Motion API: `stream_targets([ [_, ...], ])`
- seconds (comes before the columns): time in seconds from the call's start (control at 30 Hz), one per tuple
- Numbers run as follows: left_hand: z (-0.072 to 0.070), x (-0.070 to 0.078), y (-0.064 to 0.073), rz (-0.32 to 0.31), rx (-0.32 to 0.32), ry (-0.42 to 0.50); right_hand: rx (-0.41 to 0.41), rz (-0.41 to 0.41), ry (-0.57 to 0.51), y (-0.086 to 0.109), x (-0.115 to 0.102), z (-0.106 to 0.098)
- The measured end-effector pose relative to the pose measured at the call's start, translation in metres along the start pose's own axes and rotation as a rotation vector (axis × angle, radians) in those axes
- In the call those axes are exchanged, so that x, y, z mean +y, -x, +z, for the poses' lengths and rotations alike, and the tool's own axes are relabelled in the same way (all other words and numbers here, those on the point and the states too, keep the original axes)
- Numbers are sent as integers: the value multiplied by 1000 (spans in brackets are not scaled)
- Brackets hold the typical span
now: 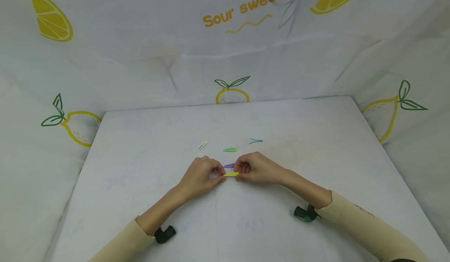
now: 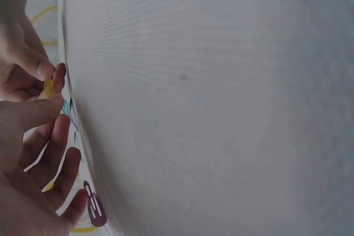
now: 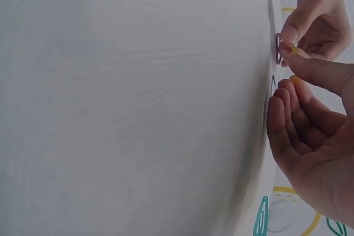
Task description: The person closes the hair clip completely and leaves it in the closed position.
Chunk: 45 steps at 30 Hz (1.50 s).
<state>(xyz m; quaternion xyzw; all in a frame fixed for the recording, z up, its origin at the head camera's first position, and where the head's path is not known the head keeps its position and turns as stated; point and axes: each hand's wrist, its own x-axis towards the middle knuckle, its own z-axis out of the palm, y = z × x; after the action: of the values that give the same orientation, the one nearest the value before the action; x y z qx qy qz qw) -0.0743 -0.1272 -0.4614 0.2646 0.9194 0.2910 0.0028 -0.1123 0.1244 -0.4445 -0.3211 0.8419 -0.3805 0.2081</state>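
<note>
One yellow hair clip sits above the white desk, pinched at both ends by fingers of the left hand and right hand. Four more lie beyond: one purple clip, its right end behind the right hand; one green clip; one teal clip far right; a fifth clip far left.

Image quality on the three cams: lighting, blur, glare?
Head: diffuse light, no harsh glare, soft shadow by the right beige fabric sleeve; slender yellow hair clip small but distinct. Left wrist: white cloth tabletop blurs toward the right edge. Right wrist: faint fanning lines cross the tabletop, left side soft.
</note>
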Motion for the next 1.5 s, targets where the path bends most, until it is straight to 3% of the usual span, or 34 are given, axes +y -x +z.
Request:
stream_targets([
  [0.53,2,1,-4,-33,-63,-46,-28,29,39,-3,2,0],
  [1.5,1,3,-8,-35,-79,-58,-15,35,101,-6,1,4],
])
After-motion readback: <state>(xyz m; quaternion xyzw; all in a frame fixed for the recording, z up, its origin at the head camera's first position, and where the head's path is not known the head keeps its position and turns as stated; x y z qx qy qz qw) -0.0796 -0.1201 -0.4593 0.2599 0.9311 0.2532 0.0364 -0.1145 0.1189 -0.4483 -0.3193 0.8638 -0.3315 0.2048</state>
